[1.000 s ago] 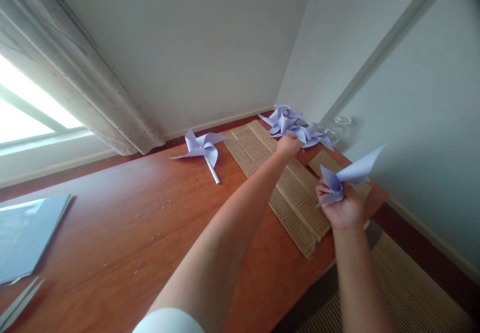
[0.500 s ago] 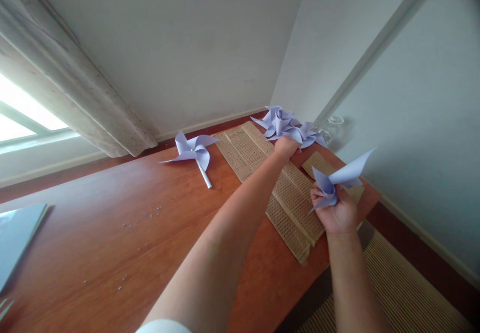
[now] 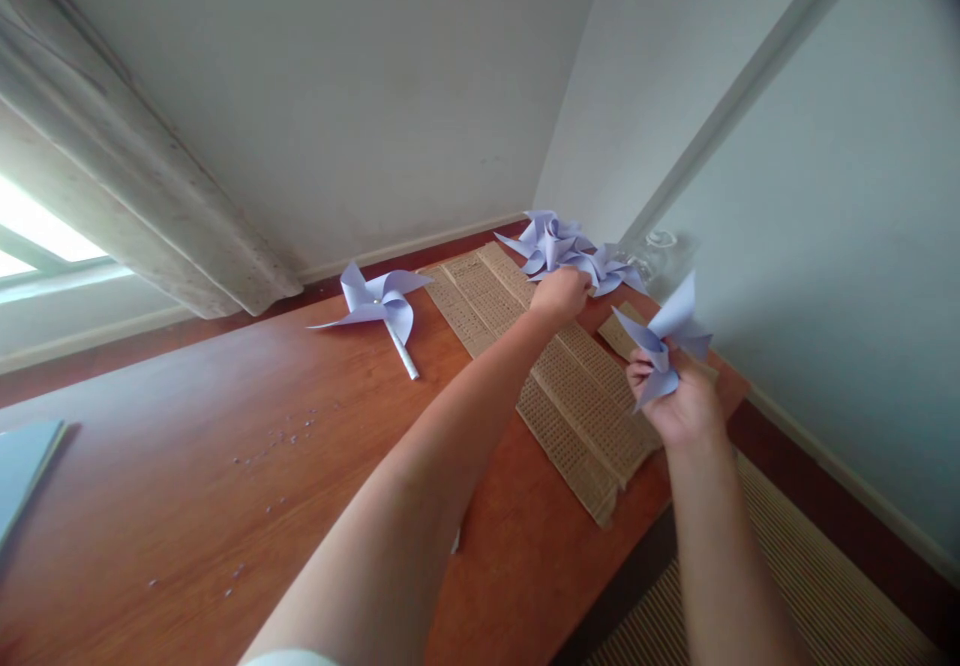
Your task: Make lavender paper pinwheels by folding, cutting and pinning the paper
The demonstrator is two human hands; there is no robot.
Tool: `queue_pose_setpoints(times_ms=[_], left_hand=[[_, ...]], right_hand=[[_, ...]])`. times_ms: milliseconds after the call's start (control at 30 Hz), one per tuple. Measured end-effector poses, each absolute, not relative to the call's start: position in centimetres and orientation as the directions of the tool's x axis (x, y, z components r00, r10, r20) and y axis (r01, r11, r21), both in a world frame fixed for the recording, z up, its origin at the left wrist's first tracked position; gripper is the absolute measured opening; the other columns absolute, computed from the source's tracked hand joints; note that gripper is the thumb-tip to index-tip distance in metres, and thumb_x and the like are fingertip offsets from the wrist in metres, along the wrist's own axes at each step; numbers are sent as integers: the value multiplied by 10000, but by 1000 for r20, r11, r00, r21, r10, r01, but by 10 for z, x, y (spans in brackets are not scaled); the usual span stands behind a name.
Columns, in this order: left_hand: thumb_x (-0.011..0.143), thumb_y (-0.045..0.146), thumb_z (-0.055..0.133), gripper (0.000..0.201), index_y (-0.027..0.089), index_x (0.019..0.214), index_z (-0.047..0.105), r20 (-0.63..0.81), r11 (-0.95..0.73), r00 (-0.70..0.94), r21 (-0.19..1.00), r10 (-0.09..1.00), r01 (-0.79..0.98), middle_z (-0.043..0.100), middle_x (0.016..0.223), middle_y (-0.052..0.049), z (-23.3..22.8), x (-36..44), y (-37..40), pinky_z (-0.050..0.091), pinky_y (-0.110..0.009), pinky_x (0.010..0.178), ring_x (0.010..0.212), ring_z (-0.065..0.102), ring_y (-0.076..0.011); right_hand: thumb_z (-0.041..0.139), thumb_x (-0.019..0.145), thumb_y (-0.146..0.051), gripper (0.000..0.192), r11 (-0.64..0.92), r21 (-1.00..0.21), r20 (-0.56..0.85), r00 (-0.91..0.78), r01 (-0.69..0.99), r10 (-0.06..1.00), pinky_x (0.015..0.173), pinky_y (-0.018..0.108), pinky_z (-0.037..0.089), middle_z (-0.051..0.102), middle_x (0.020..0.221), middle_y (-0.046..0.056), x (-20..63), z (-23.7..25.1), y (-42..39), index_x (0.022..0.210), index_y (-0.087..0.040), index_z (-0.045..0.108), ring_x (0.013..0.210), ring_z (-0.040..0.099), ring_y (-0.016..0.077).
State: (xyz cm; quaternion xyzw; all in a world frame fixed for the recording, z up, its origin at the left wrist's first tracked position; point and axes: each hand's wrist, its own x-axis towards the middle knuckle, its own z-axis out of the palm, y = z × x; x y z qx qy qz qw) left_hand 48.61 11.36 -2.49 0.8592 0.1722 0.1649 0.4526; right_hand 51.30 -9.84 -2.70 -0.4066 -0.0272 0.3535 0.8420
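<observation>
My right hand [image 3: 686, 401] holds a pale lilac paper pinwheel [image 3: 664, 346] off the table. Its fingers curl behind the folded blades, and no stick shows on it. My left hand [image 3: 561, 294] reaches far forward, fingers closed, just in front of a pile of paper pinwheels [image 3: 551, 236] at the table's far end. Whatever those fingers pinch, if anything, is hidden. Left of that arm lies another pinwheel [image 3: 375, 303], fixed to a white paper stick [image 3: 403, 351] with a small pin at its centre.
A flattened corrugated cardboard sheet [image 3: 487, 296] lies under my left arm, with a smaller cardboard piece [image 3: 619, 331] beside it. Clear plastic [image 3: 649, 256] sits at the far corner. Paper scraps [image 3: 292, 436] dot the wooden table [image 3: 187, 466]; a light blue folder [image 3: 22, 466] lies left.
My left hand has drawn back slightly from the pile, its fingers now showing more. The pinwheel in my right hand has turned, with one blade pointing more upward. The view has shifted a little.
</observation>
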Motion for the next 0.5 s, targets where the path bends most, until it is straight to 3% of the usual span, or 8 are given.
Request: queue_pose_setpoints(times_ms=[200, 367, 500], left_hand=[[866, 213, 640, 152, 169, 930, 772, 277, -527, 899, 847, 338, -63, 758, 892, -62, -20, 459, 94, 512, -297, 833, 841, 675, -173], [854, 110, 614, 268, 143, 1092, 734, 314, -437, 879, 889, 358, -140, 772, 1048, -77, -16, 427, 78, 532, -254, 810, 873, 696, -141], [828, 128, 675, 229, 140, 1046, 744, 383, -298, 849, 911, 364, -284, 767, 1002, -68, -7, 413, 70, 533, -253, 810, 875, 691, -144]], right_hand=[[871, 626, -157, 281, 295, -759, -274, 695, -581, 664, 441, 138, 532, 636, 680, -55, 529, -11, -79, 793, -212, 653, 560, 599, 66], [911, 627, -200, 296, 262, -813, -238, 707, -520, 666, 444, 143, 529, 704, 745, -33, 528, -11, -69, 815, -196, 682, 584, 646, 83], [916, 656, -216, 313, 232, -835, -230, 699, -499, 677, 465, 154, 548, 745, 796, -27, 522, -12, -68, 891, -198, 710, 580, 661, 86]])
